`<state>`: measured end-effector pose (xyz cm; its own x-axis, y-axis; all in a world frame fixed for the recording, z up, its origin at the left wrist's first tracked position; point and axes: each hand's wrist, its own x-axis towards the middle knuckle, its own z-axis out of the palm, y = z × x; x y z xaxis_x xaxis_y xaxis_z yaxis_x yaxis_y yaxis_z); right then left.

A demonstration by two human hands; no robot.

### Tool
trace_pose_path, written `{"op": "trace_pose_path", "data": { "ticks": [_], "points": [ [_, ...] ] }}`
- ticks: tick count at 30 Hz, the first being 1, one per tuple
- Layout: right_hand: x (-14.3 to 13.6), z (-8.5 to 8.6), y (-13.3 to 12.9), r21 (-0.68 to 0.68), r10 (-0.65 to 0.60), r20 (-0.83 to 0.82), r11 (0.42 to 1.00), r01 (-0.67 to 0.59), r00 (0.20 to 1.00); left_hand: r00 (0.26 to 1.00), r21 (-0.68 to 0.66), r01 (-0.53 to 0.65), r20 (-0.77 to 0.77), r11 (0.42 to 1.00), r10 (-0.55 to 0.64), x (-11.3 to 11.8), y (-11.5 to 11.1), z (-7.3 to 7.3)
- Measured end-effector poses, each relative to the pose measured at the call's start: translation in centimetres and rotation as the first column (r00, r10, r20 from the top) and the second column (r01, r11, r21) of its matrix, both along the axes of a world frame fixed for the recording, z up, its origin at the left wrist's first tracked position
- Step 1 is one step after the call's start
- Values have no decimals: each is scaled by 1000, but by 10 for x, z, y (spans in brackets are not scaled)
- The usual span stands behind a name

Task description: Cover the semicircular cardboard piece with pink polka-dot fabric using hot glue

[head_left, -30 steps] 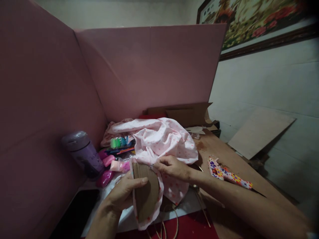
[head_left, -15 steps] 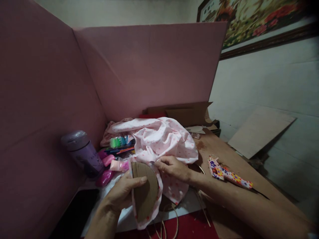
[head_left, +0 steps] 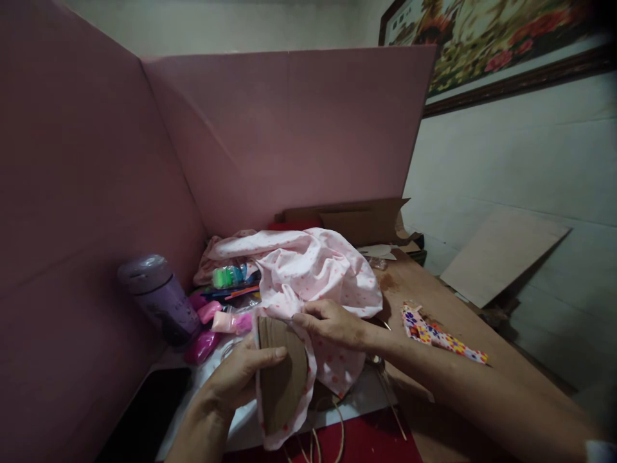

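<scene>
My left hand point(head_left: 236, 370) grips a half-round piece of brown cardboard point(head_left: 282, 373), with its thumb flat on the front face. Pink-white dotted fabric point(head_left: 332, 270) lies behind the cardboard and shows as a strip around its edge. At the cardboard's upper right, my right hand point(head_left: 332, 321) is closed in a pinch on the fabric. Whether its fingertips also hold a small tool I cannot make out. The rest of the cloth is bunched up behind both hands, and a loose flap hangs below my right hand.
On the left stand a purple tumbler point(head_left: 161, 299) and pink packets point(head_left: 202, 347); a black flat object point(head_left: 149, 411) lies nearer. Green clay packs point(head_left: 229, 276) sit behind. Cord point(head_left: 342, 427) lies in front. A flower-patterned strip point(head_left: 441, 337) lies right. Pink panels point(head_left: 299, 128) enclose the back and left.
My right hand has shifted very slightly up and left along the fabric edge. The small dark bit at its fingertips no longer shows. My left hand keeps its hold on the cardboard.
</scene>
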<state>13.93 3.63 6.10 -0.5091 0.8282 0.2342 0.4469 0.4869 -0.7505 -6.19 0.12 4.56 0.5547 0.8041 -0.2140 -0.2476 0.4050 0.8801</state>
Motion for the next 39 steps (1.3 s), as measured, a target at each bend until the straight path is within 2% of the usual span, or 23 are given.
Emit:
{"op": "trace_pose_path", "data": {
  "ticks": [4, 12, 18, 23, 30, 39],
  "points": [
    [-1, -3, -1, -86, 8, -77, 996, -15, 997, 999, -5, -20, -37, 1000, 20, 0, -1, 2],
    [-5, -12, -5, -138, -87, -165, 988, 64, 982, 998, -19, -50, -40, 999, 49, 1, 0, 2],
    [3, -13, -15, -262, -92, -264, 965, 21, 960, 994, -59, -108, 9, 992, 108, 2, 0, 5],
    [-6, -28, -32, -331, -252, -353, 934, 132, 901, 970, -86, -230, 54, 969, 236, 5, 1, 6],
    [-29, -37, -44, -482, -296, -538, 876, 0, 789, 951, -55, -291, 95, 955, 295, 8, 3, 2],
    [-29, -51, -41, -519, -408, -587, 852, 61, 699, 951, -103, -284, 96, 953, 294, 8, 7, -3]
  ]
}}
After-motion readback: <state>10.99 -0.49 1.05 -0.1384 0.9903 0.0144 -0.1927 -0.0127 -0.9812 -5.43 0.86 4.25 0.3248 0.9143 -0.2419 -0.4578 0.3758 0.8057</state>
